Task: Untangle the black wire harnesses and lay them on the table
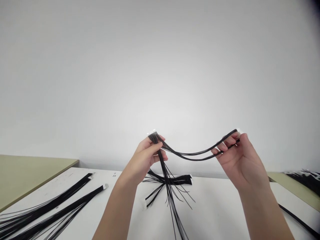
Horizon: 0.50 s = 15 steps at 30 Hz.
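Raised above the white table, my left hand [150,154] pinches a bundle of black wires [162,163] just below its white connector [152,132]. Many of these wires hang down toward the table with loose ends. A few others sag across in a curve [195,156] to my right hand [237,158], whose fingers hold a white connector [238,131] at their far end. Behind the hanging wires, another black wire harness [178,180] lies on the table, with a small white connector [144,203] at its lower left.
Two bundles of black wires [57,196] [75,203] with white connectors lie at the left of the white table [210,206]. Greenish-yellow surfaces [32,170] flank it. More black wires [305,180] rest at the far right. A pale wall [160,66] stands behind.
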### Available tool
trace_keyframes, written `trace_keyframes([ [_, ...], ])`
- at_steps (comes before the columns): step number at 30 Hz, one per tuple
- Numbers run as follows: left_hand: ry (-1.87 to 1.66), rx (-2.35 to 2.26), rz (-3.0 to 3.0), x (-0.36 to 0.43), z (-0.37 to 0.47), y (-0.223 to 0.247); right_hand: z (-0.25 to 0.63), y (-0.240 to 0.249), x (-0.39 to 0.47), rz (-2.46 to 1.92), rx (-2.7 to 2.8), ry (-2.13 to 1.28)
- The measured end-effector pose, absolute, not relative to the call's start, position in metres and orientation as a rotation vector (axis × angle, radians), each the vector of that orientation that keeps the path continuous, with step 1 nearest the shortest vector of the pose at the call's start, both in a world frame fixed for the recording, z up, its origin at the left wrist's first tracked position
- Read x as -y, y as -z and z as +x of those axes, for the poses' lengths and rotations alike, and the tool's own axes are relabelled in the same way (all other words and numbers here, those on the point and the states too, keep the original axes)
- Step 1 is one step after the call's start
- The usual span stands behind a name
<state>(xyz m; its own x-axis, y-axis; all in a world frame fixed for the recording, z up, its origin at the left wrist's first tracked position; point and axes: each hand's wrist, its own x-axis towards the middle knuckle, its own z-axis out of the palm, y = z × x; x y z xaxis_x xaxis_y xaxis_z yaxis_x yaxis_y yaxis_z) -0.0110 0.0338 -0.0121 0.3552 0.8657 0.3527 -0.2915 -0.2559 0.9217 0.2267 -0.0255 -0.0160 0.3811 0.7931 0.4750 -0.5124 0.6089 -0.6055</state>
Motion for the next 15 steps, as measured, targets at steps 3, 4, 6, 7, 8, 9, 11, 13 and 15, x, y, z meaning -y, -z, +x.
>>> trace_keyframes([
  [3, -1.135, -0.551, 1.439, -0.031, -0.007, 0.014, 0.219, 0.018, 0.025, -0.462, 0.904, -0.908],
  [4, -1.119, -0.559, 1.458, -0.029, -0.005, 0.014, 0.215, 0.019, 0.025, -0.51, 0.953, -0.937],
  [6, -1.056, -0.604, 1.532, -0.024, 0.0, 0.015, 0.208, 0.022, 0.025, -0.628, 1.065, -0.992],
  [7, -1.017, -0.627, 1.577, -0.022, 0.003, 0.015, 0.205, 0.024, 0.025, -0.687, 1.122, -1.013],
  [8, -0.985, -0.641, 1.618, -0.019, 0.006, 0.015, 0.201, 0.025, 0.025, -0.745, 1.178, -1.029],
  [9, -0.971, -0.644, 1.647, -0.017, 0.009, 0.016, 0.198, 0.027, 0.026, -0.796, 1.232, -1.037],
  [11, -0.986, -0.633, 1.662, -0.014, 0.014, 0.017, 0.192, 0.029, 0.026, -0.871, 1.33, -1.035],
  [13, -1.018, -0.625, 1.648, -0.011, 0.018, 0.019, 0.188, 0.03, 0.026, -0.921, 1.393, -1.012],
  [15, -1.032, -0.619, 1.651, -0.01, 0.02, 0.019, 0.185, 0.03, 0.025, -0.95, 1.416, -0.962],
])
